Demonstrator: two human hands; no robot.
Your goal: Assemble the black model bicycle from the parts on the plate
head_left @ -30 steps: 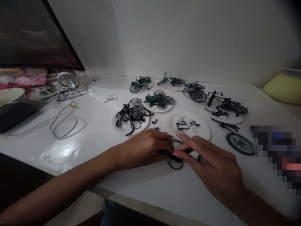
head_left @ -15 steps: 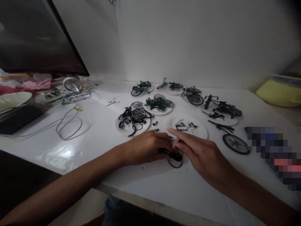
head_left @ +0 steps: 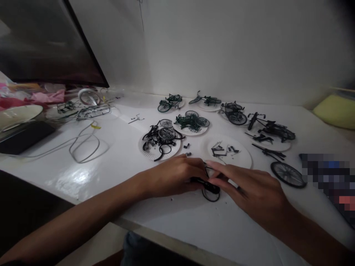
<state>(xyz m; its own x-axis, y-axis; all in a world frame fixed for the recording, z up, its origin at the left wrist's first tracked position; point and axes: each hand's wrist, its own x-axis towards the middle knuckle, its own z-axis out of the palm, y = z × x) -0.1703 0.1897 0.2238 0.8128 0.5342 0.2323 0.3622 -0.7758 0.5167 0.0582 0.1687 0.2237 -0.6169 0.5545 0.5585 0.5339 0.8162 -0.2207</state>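
Near the table's front edge, my left hand (head_left: 179,175) is closed around a black model bicycle part (head_left: 212,187), with a thin ring-shaped piece (head_left: 211,195) showing beneath it. My right hand (head_left: 246,184) comes in from the other side, its thumb and fingers pinched at the same part; whether a small piece sits between these fingertips is hidden. Just beyond the hands lies a white paper plate (head_left: 245,155) with small silver and black parts (head_left: 222,149). Tiny loose black bits (head_left: 186,146) rest on the table left of that plate.
Paper plates with model bicycles and parts spread behind: black pieces (head_left: 166,133), green ones (head_left: 191,121), and a black bicycle (head_left: 273,129) at right. A loose wheel (head_left: 288,173) lies right. Leftward are a cable (head_left: 83,142), a tape roll (head_left: 89,97), a bowl (head_left: 20,115) and a screen (head_left: 50,40).
My right hand's raised forefinger has come down and its fingers have drawn together at the part. My left hand keeps its hold. The view has shifted slightly.
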